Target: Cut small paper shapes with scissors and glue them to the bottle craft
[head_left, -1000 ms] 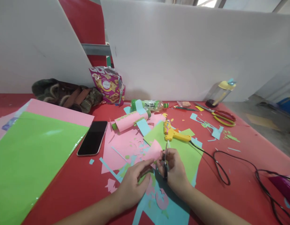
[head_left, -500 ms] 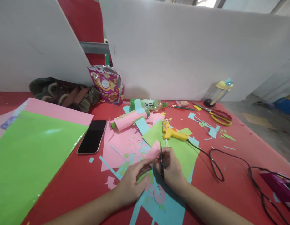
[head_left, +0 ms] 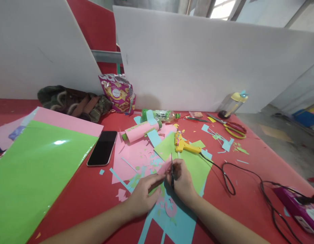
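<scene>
My right hand [head_left: 181, 181] is closed around small black scissors [head_left: 172, 169], whose blades point up and away from me. My left hand [head_left: 144, 195] pinches a small piece of pink paper [head_left: 164, 167] right at the blades. Both hands rest over a litter of pink, green and blue paper scraps [head_left: 136, 159] on the red table [head_left: 78, 193]. A yellow glue gun [head_left: 183, 145] lies on a green sheet [head_left: 194, 162] just beyond my right hand.
Large green and pink sheets [head_left: 32, 166] lie at the left beside a black phone [head_left: 103, 147]. Farther back sit a paper-wrapped roll [head_left: 140, 130], a green bottle [head_left: 160, 114], a snack bag [head_left: 117, 91], a camouflage bag [head_left: 70, 101], yellow-handled scissors [head_left: 231, 128] and a drink bottle [head_left: 231, 103]. A black cord [head_left: 248, 183] runs right.
The pink piece at the scissors looks smaller and lower than one second ago. Both hands stay together in the same spot; the camera view has shifted slightly.
</scene>
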Demonstrator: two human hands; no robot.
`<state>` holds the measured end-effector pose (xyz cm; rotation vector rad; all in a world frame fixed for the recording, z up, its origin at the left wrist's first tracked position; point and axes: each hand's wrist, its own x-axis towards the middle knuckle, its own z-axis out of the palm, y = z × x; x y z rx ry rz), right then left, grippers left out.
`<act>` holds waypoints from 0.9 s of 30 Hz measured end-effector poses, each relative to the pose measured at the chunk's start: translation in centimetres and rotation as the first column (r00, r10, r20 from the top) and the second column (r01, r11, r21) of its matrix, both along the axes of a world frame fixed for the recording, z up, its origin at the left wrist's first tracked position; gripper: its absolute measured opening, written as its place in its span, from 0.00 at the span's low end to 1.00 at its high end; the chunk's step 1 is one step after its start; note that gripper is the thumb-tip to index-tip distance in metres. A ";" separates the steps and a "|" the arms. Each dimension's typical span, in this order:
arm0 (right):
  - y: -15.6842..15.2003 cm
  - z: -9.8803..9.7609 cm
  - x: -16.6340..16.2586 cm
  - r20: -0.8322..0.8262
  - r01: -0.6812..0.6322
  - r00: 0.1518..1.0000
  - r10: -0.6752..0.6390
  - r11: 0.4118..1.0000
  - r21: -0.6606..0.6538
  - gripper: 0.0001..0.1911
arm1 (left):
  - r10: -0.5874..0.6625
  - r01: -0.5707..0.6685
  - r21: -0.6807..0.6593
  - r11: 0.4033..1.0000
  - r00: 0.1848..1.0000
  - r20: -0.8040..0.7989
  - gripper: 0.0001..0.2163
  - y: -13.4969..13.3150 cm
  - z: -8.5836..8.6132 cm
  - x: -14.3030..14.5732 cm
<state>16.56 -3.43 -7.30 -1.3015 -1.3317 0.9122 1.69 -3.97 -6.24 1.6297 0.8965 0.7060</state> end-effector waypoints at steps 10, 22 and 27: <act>0.2 0.6 -0.1 0.007 0.049 0.999 -0.049 0.999 0.008 0.13 | 0.059 -0.059 0.036 0.998 0.998 -0.002 0.19 0.3 0.9 0.2; -0.3 0.7 0.1 0.002 0.058 0.998 -0.058 0.998 0.038 0.11 | 0.402 -0.057 -0.604 0.795 0.795 0.455 0.14 1.5 0.6 0.1; -0.8 0.9 0.2 -0.010 -0.016 1.000 0.016 1.000 -0.015 0.11 | 0.450 0.029 -0.658 0.753 0.706 0.547 0.18 1.9 0.6 0.0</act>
